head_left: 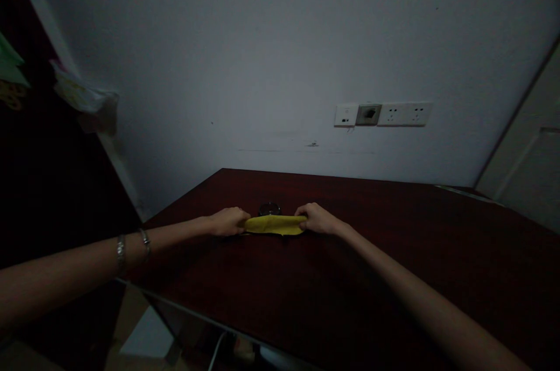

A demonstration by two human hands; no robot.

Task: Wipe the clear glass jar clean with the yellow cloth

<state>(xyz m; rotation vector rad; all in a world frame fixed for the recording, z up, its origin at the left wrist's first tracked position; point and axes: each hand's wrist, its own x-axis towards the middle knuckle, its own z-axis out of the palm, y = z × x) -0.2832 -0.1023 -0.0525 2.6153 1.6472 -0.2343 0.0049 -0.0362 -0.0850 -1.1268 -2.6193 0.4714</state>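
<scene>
A yellow cloth (275, 224) is stretched between my two hands, just over the dark red tabletop (324, 277). My left hand (230, 221) grips its left end, fingers closed, with two bracelets on that forearm. At the other end my right hand (315, 218) pinches the cloth between thumb and fingers. Right behind the cloth sits a small round dark object with a shiny rim (269, 208); its lower part is hidden by the cloth, and I cannot make out what it is.
The table's far edge meets a pale wall carrying a row of sockets and switches (383, 115). A white door (531, 155) stands at the right. Plastic bags (87, 97) hang at the left. Below the near edge are a white box (149, 336) and a white cable (217, 350).
</scene>
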